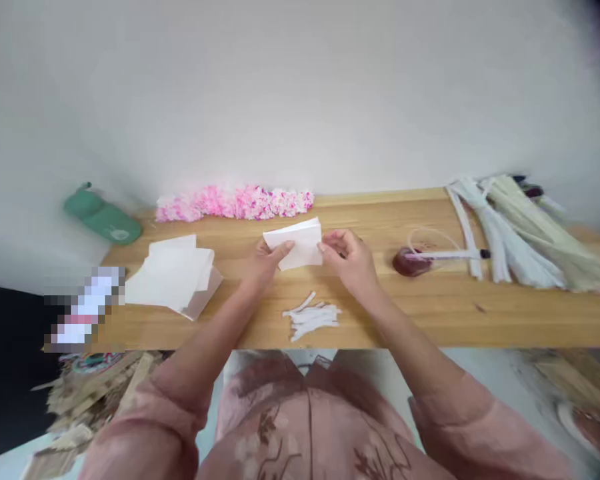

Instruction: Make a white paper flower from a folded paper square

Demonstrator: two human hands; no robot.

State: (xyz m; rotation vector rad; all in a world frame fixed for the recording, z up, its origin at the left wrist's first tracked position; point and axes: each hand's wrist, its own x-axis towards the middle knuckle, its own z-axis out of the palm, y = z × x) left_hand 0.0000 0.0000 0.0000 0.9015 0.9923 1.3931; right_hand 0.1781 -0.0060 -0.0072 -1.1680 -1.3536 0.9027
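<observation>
Both hands hold a small stack of white paper (pixel 300 243) above the middle of the wooden table. My left hand (pixel 267 263) grips its left side, the thumb lying across the front. At the right edge, my right hand (pixel 350 257) pinches the paper between thumb and fingers. Just below, short white strips (pixel 313 319) lie in a loose pile near the table's front edge. To the left rests a spread of larger white paper sheets (pixel 173 273), overlapping one another.
Pink and white fluffy flower clusters (pixel 235 202) line the table's back edge. A green bottle (pixel 103 215) lies at the back left. On the right are a dark red round object (pixel 411 262), a white stick-like tool (pixel 445 255) and bundles of pale strips (pixel 510 233).
</observation>
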